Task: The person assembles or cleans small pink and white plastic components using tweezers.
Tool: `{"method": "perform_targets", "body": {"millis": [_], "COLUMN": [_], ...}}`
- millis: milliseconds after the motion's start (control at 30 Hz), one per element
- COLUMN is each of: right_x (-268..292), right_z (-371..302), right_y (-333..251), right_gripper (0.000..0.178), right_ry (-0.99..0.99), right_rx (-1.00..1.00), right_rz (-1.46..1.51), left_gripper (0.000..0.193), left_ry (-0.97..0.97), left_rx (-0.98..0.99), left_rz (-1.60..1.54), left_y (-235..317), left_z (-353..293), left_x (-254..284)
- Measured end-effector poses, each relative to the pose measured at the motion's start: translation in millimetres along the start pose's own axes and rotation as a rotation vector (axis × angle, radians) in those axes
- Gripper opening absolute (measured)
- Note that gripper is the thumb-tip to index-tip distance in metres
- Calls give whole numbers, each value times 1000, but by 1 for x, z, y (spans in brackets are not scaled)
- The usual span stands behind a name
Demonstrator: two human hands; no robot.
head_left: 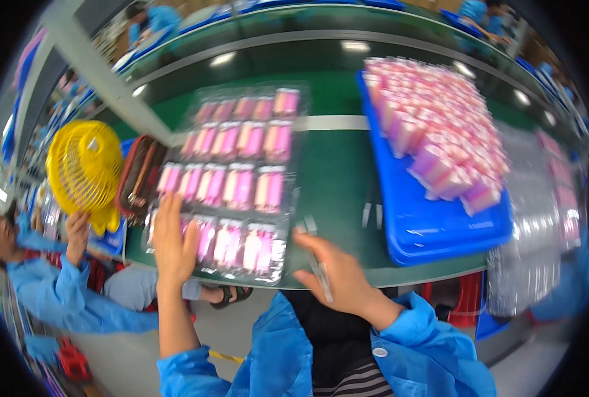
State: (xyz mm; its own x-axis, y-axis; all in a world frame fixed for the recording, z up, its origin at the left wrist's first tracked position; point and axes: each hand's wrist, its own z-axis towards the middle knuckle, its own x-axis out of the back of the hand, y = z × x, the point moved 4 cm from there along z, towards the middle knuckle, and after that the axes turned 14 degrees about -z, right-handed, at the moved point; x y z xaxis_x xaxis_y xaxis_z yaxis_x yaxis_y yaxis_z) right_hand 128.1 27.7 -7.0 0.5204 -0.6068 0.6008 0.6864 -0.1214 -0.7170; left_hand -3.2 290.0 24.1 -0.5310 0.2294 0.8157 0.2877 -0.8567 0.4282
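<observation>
A clear plastic tray lies on the green work surface, its rows of pockets filled with pink and cream pieces. My left hand is over the tray's near left corner, fingers stretched out and thumb apart, hiding some of the pockets. Whether it presses on the tray I cannot tell. Just right of the tray's near edge, my right hand is closed around slim metal tweezers, slightly blurred. To the right stands a blue bin heaped with small pink-and-white wrapped packs.
Stacked clear trays stand right of the bin, some holding pink pieces. Two thin pale slivers show beside the bin. A yellow fan and a brown pouch are at the left. A person in blue sits there; others work beyond.
</observation>
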Motion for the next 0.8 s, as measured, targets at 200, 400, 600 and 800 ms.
{"method": "perform_targets", "body": {"millis": [200,400,600,800], "right_x": [-2,102,209,213], "right_z": [-7,-78,-85,-65], "right_y": [-2,-35,16,37], "right_gripper": [55,31,32,47], "right_ry": [43,455,1204,890], "right_rx": [178,353,-153,-352], "right_rz": [33,-330,-596,-693], "left_gripper": [51,37,28,37], "left_ry": [7,286,187,36], "left_rx": [-34,-96,-419,-432], "left_rz": [-28,-108,-629,-673], "left_y": [-7,39,224,307], "left_z": [-7,-14,8,58], "left_x": [-7,7,-39,-109]}}
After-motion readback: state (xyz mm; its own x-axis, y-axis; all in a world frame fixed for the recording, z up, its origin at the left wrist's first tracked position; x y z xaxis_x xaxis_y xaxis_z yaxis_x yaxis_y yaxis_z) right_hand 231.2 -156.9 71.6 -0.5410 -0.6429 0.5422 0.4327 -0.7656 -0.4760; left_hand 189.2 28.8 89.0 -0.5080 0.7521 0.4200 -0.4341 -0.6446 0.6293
